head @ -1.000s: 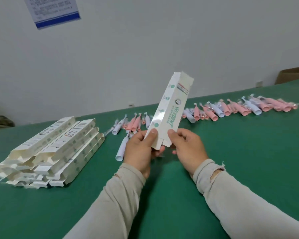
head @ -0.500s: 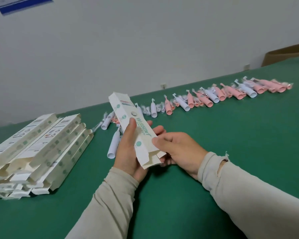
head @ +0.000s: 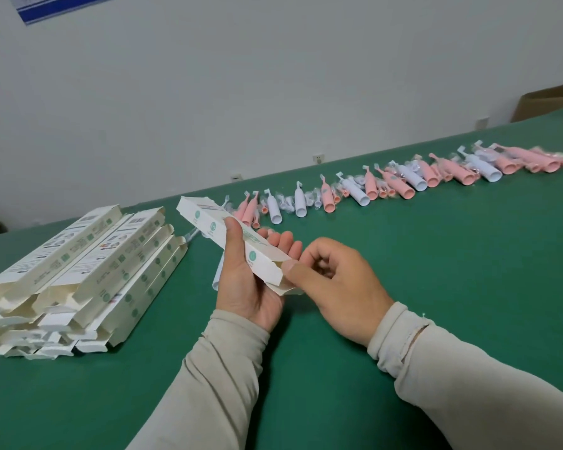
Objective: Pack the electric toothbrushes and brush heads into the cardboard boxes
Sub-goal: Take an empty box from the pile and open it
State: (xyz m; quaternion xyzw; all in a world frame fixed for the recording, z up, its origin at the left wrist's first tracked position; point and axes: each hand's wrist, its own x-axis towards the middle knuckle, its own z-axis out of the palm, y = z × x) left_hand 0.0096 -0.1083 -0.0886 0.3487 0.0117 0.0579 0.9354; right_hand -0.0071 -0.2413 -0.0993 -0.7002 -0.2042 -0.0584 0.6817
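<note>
A: Fingers first. Left hand (head: pixel 244 280)?

B: Thumb lies along the top face of one white box (head: pixel 231 241), the other fingers curl up from underneath, tips showing past its far edge. A firm grip, box held above the table, long axis slanting away to the left.

A: Right hand (head: pixel 335 280)?

B: Thumb and curled fingers pinch the flap at the near open end of the same box.

A: Outward from there?

B: A stack of white boxes (head: pixel 78 271) lies on the green table (head: pixel 436 271) to the left, open ends toward the viewer. A white toothbrush (head: pixel 217 274) lies partly hidden behind the left hand. Beyond, a row of pink and white toothbrushes (head: pixel 397 183) runs off to the right, small wrapped brush heads (head: pixel 316 201) among them. A brown carton (head: pixel 546 102) sits at the far right edge.
</note>
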